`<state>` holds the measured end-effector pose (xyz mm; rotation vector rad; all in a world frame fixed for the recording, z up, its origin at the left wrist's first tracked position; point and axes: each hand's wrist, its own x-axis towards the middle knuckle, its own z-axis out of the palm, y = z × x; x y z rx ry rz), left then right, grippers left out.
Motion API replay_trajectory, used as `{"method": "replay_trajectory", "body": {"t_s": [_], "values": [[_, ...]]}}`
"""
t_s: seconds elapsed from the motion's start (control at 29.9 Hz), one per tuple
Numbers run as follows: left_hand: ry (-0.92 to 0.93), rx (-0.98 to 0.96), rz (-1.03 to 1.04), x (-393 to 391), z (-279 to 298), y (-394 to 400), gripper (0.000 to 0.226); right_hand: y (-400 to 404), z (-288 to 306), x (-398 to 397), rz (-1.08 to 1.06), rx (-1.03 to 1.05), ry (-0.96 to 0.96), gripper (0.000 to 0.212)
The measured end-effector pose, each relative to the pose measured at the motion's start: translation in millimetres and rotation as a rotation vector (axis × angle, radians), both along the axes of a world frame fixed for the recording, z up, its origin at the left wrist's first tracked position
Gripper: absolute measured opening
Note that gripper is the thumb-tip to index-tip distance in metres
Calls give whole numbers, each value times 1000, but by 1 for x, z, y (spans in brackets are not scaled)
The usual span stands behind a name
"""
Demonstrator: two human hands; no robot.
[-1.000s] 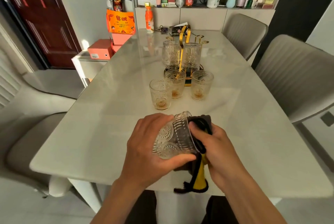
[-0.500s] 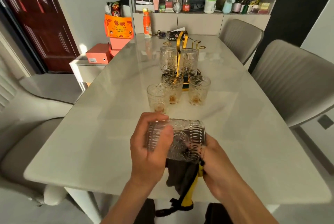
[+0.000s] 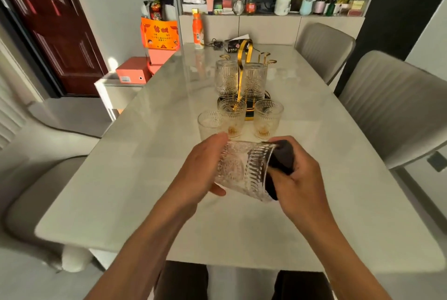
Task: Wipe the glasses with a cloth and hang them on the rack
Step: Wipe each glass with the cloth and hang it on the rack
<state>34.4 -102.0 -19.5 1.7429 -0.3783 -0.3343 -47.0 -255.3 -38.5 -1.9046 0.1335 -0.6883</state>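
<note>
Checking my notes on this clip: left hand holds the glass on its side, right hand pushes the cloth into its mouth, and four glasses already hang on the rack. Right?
Not quite: the head view shows two glasses on the rack, not four. The rest stands: left hand holds the glass, right hand the cloth.

Two bare forearms in view, no sleeves, no watch, no rings or gloves on left hand point(image 3: 197, 174) or right hand point(image 3: 300, 186). Legs at bottom edge: dark brown trousers point(image 3: 183, 280), plain fabric, knees apart.
</note>
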Motion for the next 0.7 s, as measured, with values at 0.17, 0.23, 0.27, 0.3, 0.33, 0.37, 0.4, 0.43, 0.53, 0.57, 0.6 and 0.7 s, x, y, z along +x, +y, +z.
{"method": "replay_trajectory", "body": {"t_s": [0.17, 0.23, 0.27, 0.3, 0.33, 0.37, 0.4, 0.43, 0.53, 0.57, 0.6, 0.7], "values": [[-554, -376, 117, -24, -12, -7, 19, 20, -11, -7, 133, 524, 78, 26], [-359, -275, 117, -11, -6, -3, 27, 7, -4, -6, 144, 214, 65, 30], [-195, -157, 77, -4, 1, -1, 31, 1, 2, -5, 127, 30, 51, 34], [-27, -77, 11, 0, 4, 1, 34, -3, 7, -4, 98, -111, 27, 37], [65, -79, -32, 1, 5, 0, 35, -5, 9, -3, 62, -171, -8, 36], [51, -148, -25, -1, 2, -1, 31, -4, 5, -2, 32, -133, -44, 33], [-77, -259, 26, -5, -2, -5, 23, 2, 3, -2, 33, 49, -58, 29], [-252, -379, 66, -12, -6, -9, 17, 9, 2, -3, 85, 295, -49, 26], [-486, -452, 66, -20, -19, -8, 18, 14, -7, -5, 188, 508, 8, 27], [-393, -375, 60, -15, -15, -5, 21, 9, -6, -4, 164, 345, -1, 29], [-253, -239, 25, -8, -10, -3, 26, 4, -4, -4, 123, 116, -13, 32], [-9, -59, -76, 1, -2, 1, 33, -1, -7, -3, 7, -194, -60, 38]]}}
